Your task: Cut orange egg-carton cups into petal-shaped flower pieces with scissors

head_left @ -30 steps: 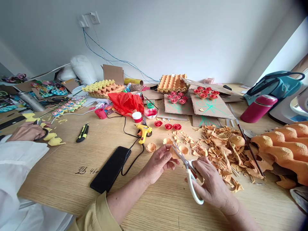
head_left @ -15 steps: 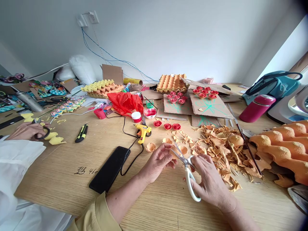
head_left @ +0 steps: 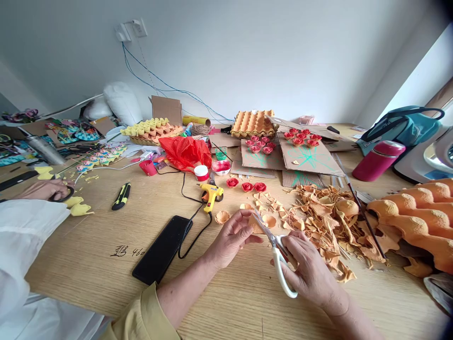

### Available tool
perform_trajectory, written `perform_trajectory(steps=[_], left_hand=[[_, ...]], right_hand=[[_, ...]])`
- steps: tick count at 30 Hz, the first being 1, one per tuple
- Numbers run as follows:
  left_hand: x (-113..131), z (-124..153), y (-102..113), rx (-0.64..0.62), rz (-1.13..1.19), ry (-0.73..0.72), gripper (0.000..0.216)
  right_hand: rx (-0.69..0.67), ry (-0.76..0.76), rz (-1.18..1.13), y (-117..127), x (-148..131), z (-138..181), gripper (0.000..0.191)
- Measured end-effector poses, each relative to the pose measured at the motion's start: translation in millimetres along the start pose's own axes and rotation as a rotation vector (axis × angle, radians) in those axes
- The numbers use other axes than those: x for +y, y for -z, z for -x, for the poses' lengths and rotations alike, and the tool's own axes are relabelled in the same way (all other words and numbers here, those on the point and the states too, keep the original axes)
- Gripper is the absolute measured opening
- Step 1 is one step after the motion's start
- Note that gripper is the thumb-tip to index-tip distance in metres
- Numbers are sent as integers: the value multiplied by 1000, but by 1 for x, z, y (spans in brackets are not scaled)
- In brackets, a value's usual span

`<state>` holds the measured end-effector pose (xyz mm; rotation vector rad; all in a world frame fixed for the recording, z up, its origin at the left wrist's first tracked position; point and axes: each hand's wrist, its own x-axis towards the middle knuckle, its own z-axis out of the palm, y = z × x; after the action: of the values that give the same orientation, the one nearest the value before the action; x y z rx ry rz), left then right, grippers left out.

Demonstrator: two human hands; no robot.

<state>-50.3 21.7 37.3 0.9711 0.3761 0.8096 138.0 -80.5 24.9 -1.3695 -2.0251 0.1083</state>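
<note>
My left hand [head_left: 231,238] pinches a small orange piece of egg carton [head_left: 255,226] just above the wooden table [head_left: 226,293]. My right hand [head_left: 307,271] grips white-handled scissors [head_left: 278,257], whose blades meet that piece. Cut orange cups [head_left: 222,216] lie just beyond my fingers. A heap of orange carton scraps [head_left: 325,217] spreads to the right of the scissors. Three red paper roses [head_left: 247,185] sit in a row farther back.
A black phone [head_left: 163,248] and yellow glue gun [head_left: 210,194] lie left of my hands. An orange egg tray [head_left: 417,219] fills the right edge. Another person in a white sleeve [head_left: 24,245] works at the left with yellow pieces [head_left: 76,207]. Cardboard with roses [head_left: 304,153] lies behind.
The scissors' blades closed on the orange piece and opened again. My hands stayed in nearly the same place. The other person's hand shifted slightly at the left.
</note>
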Motion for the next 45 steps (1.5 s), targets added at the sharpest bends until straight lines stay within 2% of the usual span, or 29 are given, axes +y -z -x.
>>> perform_trajectory(steps=[11,18,29,36,45], left_hand=[[1,-2,4,-26,-156,-39,37],[3,-5,5,-52,-241,-90,34],[8,-3,3,-10,-213,-36,35],[11,-2,2,-42,-197,-59,37],[6,-3,8,-48,-242,-114,34]], right_hand=[[-41,-80,-9,-1,1,-3,18],[-60,-74,-13,0,1,-4,18],[-80,-48,-69,0,3,0,24],[-68,-34,-54,2,2,-1,25],[-48,-68,44,1,1,-5,17]])
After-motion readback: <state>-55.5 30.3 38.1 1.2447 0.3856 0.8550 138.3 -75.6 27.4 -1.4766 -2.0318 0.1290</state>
